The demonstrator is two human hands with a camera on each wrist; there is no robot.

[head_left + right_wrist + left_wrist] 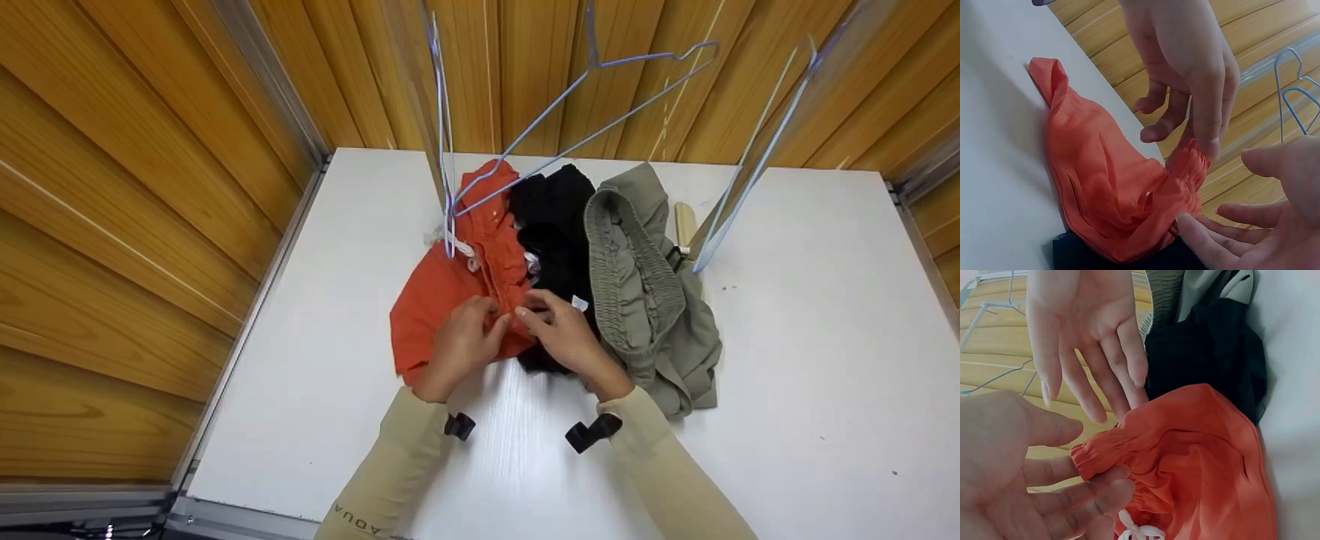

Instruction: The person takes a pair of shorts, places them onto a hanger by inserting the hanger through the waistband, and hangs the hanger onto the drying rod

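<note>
Orange shorts (431,307) with a gathered elastic waistband (1100,455) and white drawstring (1140,531) lie on the table. My left hand (469,337) holds the waistband edge in its fingers, seen at the lower left of the left wrist view. Facing it, my right hand (566,334) has its thumb apart and fingers loosely extended. One right fingertip touches the gathered band in the right wrist view (1188,219). Black clothing (559,202) lies against the shorts, partly under them. Grey-green elastic-waist bottoms (694,322) are to the right of my right hand.
Blue wire hangers (555,101) hang over the back of the white table (810,322), one reaching down over the orange shorts. Another hanger (757,165) is at the right. A beige object (684,223) sits behind the grey-green bottoms. Wood-patterned panels (135,187) enclose the sides.
</note>
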